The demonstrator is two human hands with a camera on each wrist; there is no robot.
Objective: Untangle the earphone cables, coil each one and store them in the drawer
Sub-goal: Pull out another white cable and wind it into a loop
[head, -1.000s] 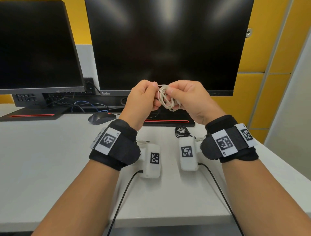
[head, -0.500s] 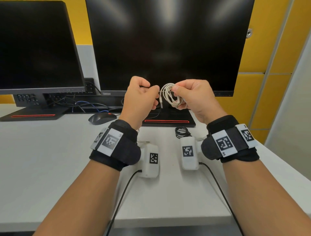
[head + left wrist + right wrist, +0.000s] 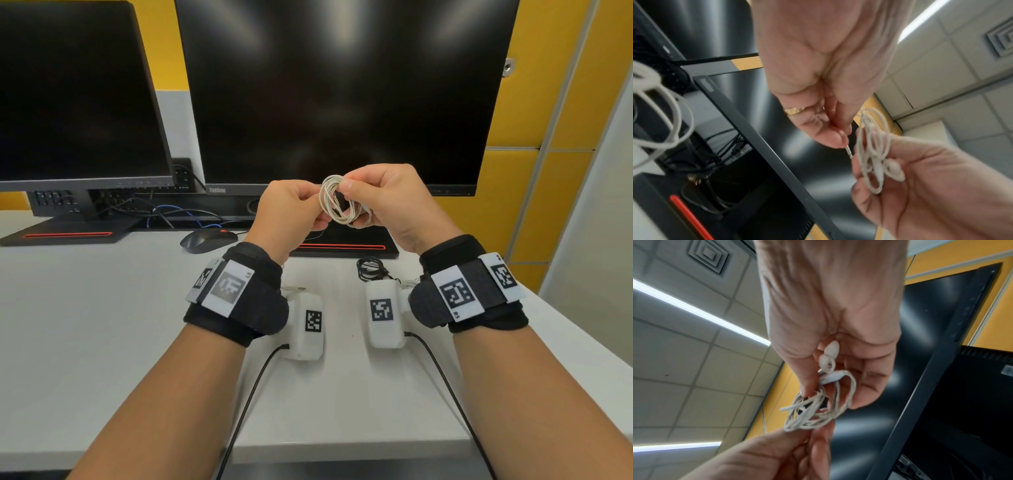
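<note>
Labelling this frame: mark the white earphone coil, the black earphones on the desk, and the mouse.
white earphone coil (image 3: pixel 337 202), head view, left side of loops.
black earphones (image 3: pixel 369 268), head view, middle of bundle.
mouse (image 3: pixel 207 240), head view, top shell.

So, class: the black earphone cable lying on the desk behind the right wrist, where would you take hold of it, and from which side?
Pinch the black earphone cable across its bunched loops, coming from above. It lies flat on the white desk in a loose bundle, so a grip across several strands should probably lift it whole, whereas one strand would likely let it unravel. Both hands are busy now.
</note>
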